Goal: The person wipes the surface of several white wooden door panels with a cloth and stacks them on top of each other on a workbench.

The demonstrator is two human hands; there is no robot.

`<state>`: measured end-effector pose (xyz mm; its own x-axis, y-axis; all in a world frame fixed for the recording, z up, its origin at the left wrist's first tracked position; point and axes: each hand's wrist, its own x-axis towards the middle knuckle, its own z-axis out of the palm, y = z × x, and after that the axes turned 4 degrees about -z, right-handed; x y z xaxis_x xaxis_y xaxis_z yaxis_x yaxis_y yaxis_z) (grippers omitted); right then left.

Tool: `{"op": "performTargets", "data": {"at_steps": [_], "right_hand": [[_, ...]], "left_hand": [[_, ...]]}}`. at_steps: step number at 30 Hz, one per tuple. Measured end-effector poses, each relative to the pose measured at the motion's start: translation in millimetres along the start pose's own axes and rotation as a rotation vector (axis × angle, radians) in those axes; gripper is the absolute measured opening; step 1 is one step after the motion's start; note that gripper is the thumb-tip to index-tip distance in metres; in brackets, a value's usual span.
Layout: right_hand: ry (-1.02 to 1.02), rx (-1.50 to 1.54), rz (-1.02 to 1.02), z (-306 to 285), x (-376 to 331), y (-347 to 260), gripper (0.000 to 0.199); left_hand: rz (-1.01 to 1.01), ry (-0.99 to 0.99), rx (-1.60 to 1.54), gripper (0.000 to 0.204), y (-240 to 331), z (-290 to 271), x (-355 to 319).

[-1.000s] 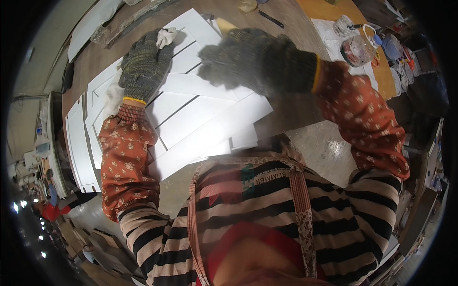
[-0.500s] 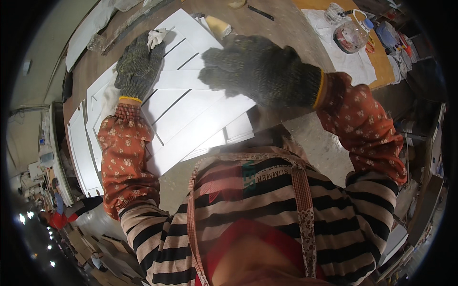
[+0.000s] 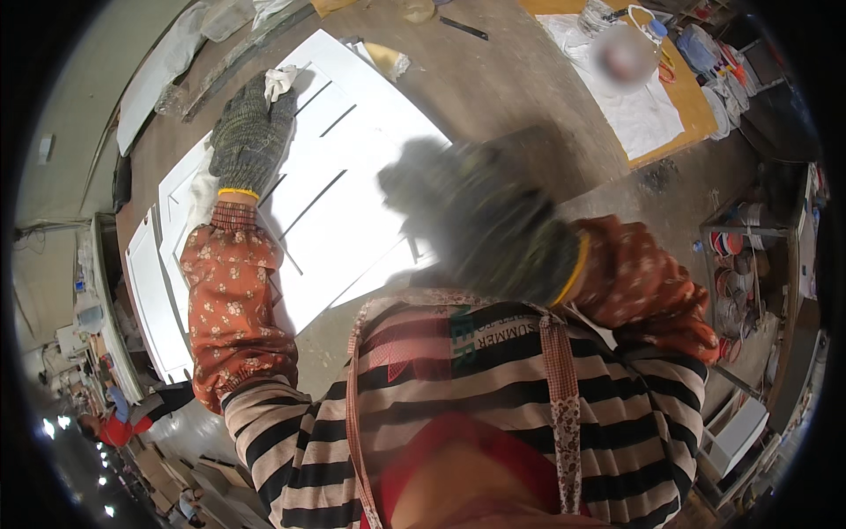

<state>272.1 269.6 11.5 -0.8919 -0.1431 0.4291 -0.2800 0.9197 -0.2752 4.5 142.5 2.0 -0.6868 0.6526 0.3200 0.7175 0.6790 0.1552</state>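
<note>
My left hand (image 3: 251,137), in a dark grey-green knit glove with a yellow cuff, rests along the left side of a stack of white panels (image 3: 370,203). A crumpled white rag (image 3: 280,81) sticks out at its fingertips, and the fingers are closed around it. The panels have dark narrow slots and lie slanted on the brown table. My right hand (image 3: 485,220), gloved alike, is over the right part of the panels, close to my chest. It is smeared by motion, so its fingers and anything in them cannot be made out.
More white panels (image 3: 152,291) lie at the left. Beyond the stack are a yellowish sponge-like block (image 3: 385,62) and a dark strip (image 3: 463,28). At the far right, a blurred jar (image 3: 626,58) stands on a white sheet (image 3: 577,81). A shelf (image 3: 749,231) with round items is at the right.
My right hand has swung down toward my chest, uncovering the upper right of the panels. My left hand stays nearly in place with the rag.
</note>
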Motion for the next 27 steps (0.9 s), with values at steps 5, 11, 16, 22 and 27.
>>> {"op": "performTargets", "data": {"at_steps": [5, 11, 16, 22, 27], "right_hand": [[-0.014, -0.148, 0.088, 6.6, 0.4, 0.5, 0.036], [0.034, -0.116, 0.136, -4.4, -17.7, 30.0, 0.035], [0.092, -0.275, 0.457, -27.2, -58.0, 77.0, 0.028], [0.507, -0.14, 0.115, 25.3, -52.6, 30.4, 0.024], [0.388, -0.155, 0.321, 28.6, -76.5, 44.1, 0.032]], "left_hand": [[-0.001, -0.015, 0.028, 0.062, 0.6, 1.1, 3.2], [-0.01, -0.047, -0.014, 0.064, -0.2, -0.2, 7.6], [0.058, 0.053, 0.098, 0.065, -22.5, 11.1, 20.2], [0.065, 0.026, 0.088, 0.065, -5.1, 4.3, 28.2], [0.117, 0.071, 0.133, 0.065, -33.1, 13.2, 29.5]]}}
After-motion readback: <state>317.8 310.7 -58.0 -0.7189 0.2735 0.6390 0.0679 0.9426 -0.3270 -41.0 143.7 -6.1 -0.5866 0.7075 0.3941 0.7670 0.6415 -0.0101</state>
